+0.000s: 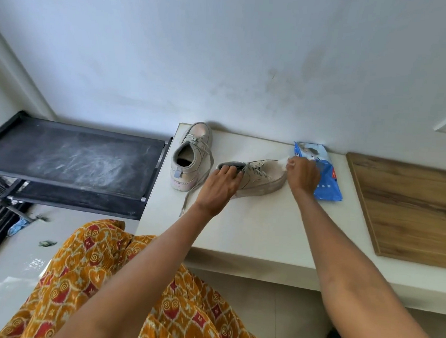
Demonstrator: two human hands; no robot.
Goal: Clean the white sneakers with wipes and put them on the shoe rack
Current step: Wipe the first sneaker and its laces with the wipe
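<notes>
Two off-white sneakers rest on a white counter. The near sneaker lies with its toe pointing right. My left hand grips it at the heel and collar. My right hand presses a small white wipe against the toe. The second sneaker stands behind it to the left, toe toward the wall, one lace trailing down the counter. A blue wipes pack lies to the right, partly hidden by my right hand. The black shoe rack stands left of the counter.
A wooden board lies on the counter's right side. The white wall rises directly behind the counter. An orange patterned garment fills the lower middle. Small scraps and a blue cloth lie on the pale floor at the left.
</notes>
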